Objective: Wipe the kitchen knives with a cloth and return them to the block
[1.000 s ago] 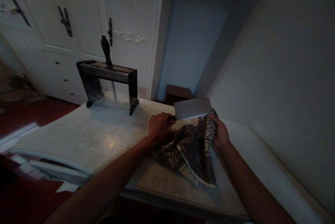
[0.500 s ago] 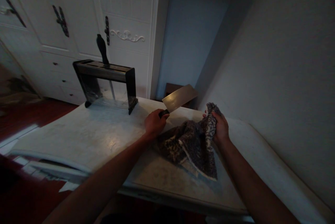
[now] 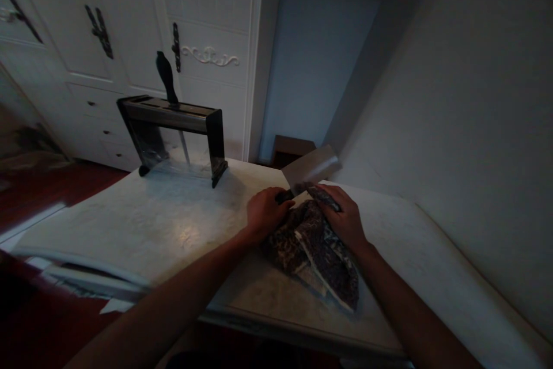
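Note:
A cleaver [image 3: 311,168] with a wide metal blade and dark handle is raised over the table. Its handle is gripped in my left hand [image 3: 265,210]. My right hand [image 3: 344,213] has its fingers on a bunched edge of a dark patterned cloth [image 3: 322,248], which touches the blade near the handle. The rest of the cloth hangs down onto the pale tabletop below both hands.
A knife rack [image 3: 170,113] with a clear lower part and one black-handled tool in it stands at the back left of the white table [image 3: 151,219]. Behind are a white cabinet [image 3: 207,6], a brown box [image 3: 291,147] and a wall at the right.
My right hand has moved left with the cloth edge, up to the cleaver. My left hand and the cleaver have shifted slightly right.

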The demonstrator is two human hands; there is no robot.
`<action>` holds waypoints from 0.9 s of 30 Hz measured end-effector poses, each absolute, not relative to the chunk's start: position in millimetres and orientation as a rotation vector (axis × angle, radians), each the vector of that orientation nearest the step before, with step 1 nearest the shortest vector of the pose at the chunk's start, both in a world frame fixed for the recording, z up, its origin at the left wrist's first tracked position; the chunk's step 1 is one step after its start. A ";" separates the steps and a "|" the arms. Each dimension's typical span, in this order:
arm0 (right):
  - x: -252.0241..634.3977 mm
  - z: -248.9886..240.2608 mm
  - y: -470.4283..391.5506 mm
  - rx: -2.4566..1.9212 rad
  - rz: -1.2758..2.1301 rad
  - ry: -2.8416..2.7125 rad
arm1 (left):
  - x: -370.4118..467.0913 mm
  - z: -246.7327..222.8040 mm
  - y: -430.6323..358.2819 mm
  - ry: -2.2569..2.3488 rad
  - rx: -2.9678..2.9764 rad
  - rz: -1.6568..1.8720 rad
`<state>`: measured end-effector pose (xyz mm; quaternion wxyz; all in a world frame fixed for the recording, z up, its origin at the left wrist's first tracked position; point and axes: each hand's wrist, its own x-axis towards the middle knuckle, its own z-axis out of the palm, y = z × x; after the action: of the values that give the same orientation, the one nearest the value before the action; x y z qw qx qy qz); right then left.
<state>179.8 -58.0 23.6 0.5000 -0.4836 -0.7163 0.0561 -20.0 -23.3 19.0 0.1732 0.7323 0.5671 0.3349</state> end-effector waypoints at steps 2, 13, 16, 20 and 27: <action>178.5 23.1 -58.1 -1.172 0.101 -1.746 | -17.8 19.5 -26.9 1.598 2.127 0.914; 173.9 16.2 -58.6 -1.220 0.060 -1.825 | -13.1 19.6 -31.8 1.521 2.279 0.914; 170.8 14.3 -58.4 -1.212 0.024 -1.883 | -13.1 21.1 -32.0 1.513 2.289 0.931; 168.3 14.1 -57.7 -1.213 0.015 -1.929 | -14.0 22.8 -31.5 1.506 2.280 0.944; 169.0 19.6 -57.9 -1.200 0.148 -1.949 | -13.8 19.9 -29.5 1.513 2.171 1.018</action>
<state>169.0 -57.9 19.6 0.4112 -0.4768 -0.7746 0.0590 -13.8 -29.5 19.9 0.1524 0.7568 0.5275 0.3547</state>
